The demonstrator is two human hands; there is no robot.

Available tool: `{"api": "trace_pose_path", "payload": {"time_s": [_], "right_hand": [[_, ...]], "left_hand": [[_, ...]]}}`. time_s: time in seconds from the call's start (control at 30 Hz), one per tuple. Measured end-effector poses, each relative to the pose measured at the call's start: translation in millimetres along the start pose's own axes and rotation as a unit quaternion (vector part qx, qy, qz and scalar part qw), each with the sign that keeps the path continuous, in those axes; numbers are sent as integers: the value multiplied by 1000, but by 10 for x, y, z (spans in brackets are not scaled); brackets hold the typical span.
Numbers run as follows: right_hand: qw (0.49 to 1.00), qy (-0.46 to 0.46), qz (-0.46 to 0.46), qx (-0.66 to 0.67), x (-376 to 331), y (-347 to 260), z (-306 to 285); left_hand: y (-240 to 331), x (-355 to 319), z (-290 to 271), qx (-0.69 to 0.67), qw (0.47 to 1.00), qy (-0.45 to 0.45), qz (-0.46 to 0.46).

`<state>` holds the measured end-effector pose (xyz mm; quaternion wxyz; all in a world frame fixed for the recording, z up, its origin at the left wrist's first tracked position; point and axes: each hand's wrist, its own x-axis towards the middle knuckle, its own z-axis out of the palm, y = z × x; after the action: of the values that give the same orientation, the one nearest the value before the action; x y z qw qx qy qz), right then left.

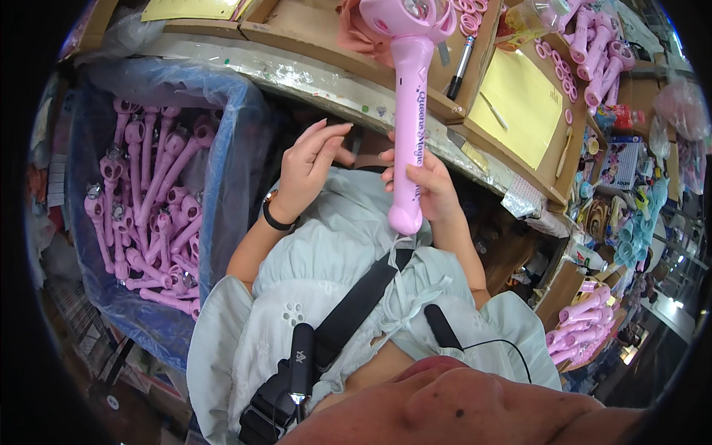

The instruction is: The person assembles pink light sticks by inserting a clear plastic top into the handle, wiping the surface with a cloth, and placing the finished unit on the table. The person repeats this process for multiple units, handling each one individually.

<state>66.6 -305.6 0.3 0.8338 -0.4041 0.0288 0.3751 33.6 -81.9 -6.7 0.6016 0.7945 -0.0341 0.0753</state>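
Observation:
A pink toy wand [409, 96] stands upright in front of me, with a long printed handle and a wider ornamental head that runs off the top edge. My right hand [436, 187] is closed around the lower part of its handle, thumb across the front. The wand's rounded butt end hangs just below my grip. My left hand [305, 159] is raised to the left of the wand, apart from it. Its fingers are loosely bent and spread from the thumb, and nothing shows between them.
At left, a box lined with blue plastic [237, 96] holds many similar pink wands [152, 185]. Across the bench lie a black marker [461, 68], a yellow sheet [517, 107] and pink rings [564, 78] in cardboard trays. More pink wands [582, 326] are piled at right.

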Motion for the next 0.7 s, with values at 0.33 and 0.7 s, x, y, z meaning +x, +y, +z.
{"api": "trace_pose_path", "payload": {"time_s": [0.33,0.7], "right_hand": [[944,-131,32,300,2,127,-226],[976,-40,52,-208,-38,92,-71]], "left_hand": [[17,-15,145,12,998,-56,-17],[35,257,-4,-405,911,-62,-38]]}}
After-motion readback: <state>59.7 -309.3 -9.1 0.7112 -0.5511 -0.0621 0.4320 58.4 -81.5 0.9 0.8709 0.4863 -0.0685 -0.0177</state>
